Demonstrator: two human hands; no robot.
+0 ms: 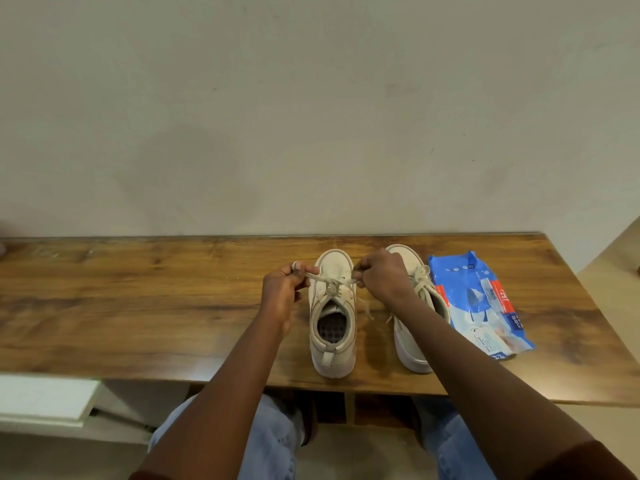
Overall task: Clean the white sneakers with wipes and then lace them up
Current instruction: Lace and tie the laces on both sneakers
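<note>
The lace [332,283] of the sneaker [334,358] standing mid-tabletop [138,306], toe to the wall, is being tied. One strand is pinched by the left grip [280,289] and the other by the right grip [381,275]. Both grips are closed on the lace, which is stretched taut between them over a knot at the top eyelets. The step is judged to be the tightening of that knot. It is best done with an even pull to both sides, kept low over the tongue, so that the knot is seated centrally and the shoe is not dragged or tipped. The second sneaker [412,351], just to the right and partly hidden by the forearm, appears already tied in a bow. Beside it a blue wipes pack [465,282] lies flat. Digits like "297" can be read on its red strip and "mee" near its edge, but the small print cannot be read.
</note>
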